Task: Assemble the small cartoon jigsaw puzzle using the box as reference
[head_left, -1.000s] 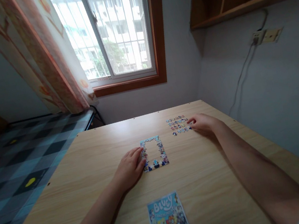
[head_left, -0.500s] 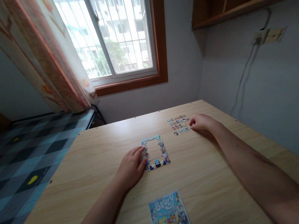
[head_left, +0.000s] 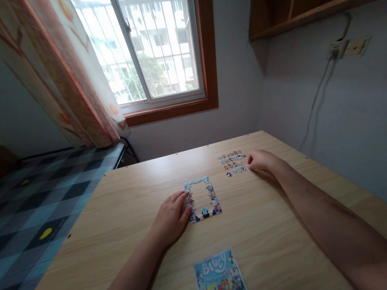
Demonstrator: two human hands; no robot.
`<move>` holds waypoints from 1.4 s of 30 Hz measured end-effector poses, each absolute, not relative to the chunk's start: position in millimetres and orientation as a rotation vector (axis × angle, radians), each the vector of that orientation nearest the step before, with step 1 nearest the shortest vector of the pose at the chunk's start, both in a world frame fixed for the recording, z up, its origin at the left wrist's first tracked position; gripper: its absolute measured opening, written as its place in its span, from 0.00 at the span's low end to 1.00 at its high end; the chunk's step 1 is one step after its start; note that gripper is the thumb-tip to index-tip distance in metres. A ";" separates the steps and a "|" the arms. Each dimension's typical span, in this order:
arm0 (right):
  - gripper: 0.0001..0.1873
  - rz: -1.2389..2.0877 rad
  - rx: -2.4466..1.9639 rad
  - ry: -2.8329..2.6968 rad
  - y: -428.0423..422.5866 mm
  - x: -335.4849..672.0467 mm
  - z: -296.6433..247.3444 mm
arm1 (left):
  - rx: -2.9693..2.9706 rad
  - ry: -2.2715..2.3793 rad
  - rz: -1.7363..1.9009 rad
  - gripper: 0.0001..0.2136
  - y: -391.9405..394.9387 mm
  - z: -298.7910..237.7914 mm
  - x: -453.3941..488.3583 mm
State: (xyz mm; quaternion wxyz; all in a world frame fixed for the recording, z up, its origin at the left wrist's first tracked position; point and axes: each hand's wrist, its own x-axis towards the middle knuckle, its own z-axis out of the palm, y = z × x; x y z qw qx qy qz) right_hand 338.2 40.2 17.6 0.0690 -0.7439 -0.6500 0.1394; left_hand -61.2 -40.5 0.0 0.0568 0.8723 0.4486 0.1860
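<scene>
Pale wood-grain tabletop fills the lower half of my feed. Jigsaw border lies flat around mid-table: a rectangular ring of joined pieces, bare wood showing inside, multicoloured print too small for me to read. Left hand is flat, fingers extended and slightly spread, fingertips at the border's left side; it's steadying contact at most, grip wide. Right hand is beyond and to the right, thumb and fingers drawn narrow at the right end of the loose pieces, which sit in short rows. Can't tell from here whether a piece is between those fingertips. Readable text: reference sheet, near edge of view, says "BLUEY" in big white letters on blue; smaller line below is too blurred for me to confirm. Cartoon crowd under that. Sheet's bottom is cut off by the frame. I also see a cable running from a wall socket, right side.
</scene>
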 end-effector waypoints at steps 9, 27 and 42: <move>0.14 0.575 -2.225 -1.931 27.0 332.4 26.9 | 2.645 1.365 0.572 0.22 -40.0 -2.3 -61.0; 0.07 1.051 -1.416 -2.396 -4.4 235.3 58.1 | 2.905 0.826 0.857 0.08 -69.5 22.4 -44.9; 0.10 1.059 -1.139 -2.367 -18.8 190.7 17.5 | 2.888 0.790 0.646 0.10 -67.2 18.2 -41.4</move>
